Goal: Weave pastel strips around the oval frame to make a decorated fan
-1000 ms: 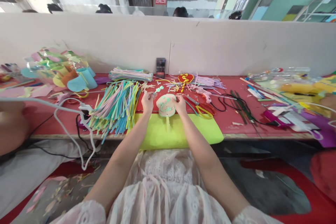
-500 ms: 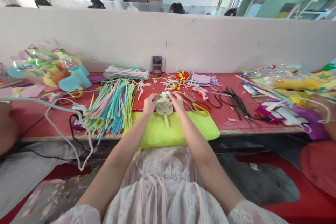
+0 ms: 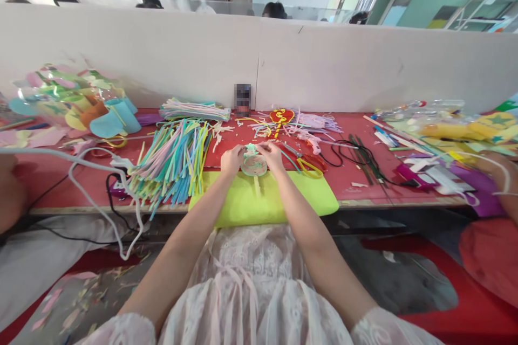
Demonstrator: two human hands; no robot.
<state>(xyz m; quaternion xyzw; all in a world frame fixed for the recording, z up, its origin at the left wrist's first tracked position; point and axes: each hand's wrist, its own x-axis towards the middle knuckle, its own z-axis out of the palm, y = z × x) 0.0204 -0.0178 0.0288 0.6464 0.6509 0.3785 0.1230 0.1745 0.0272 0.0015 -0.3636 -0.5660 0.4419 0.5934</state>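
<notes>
A round pale-green craft piece (image 3: 254, 166) on a stick (image 3: 258, 187) lies over a bright yellow-green cushion (image 3: 271, 207). Small mint-green curls (image 3: 251, 149) sit along its top edge. My left hand (image 3: 232, 159) is closed at the upper left of the piece, thumb and fingers pinched by the curls. From the other side my right hand (image 3: 271, 154) pinches at the upper right of the same curls. Fingertips partly hide what lies between them. Just beyond my hands rests a red and yellow round piece on a stick (image 3: 281, 117).
To the left lies a large bundle of pastel pipe cleaners (image 3: 174, 159). On the right are yellow-handled scissors (image 3: 309, 167), a pink glue gun (image 3: 311, 140) and black cords. A white cable (image 3: 73, 172) loops at left. A pale partition (image 3: 182, 54) stands behind the red table (image 3: 343, 188).
Both hands stay at the craft piece with small finger shifts. The round piece now shows its face a little more openly. The camera view has shifted slightly.
</notes>
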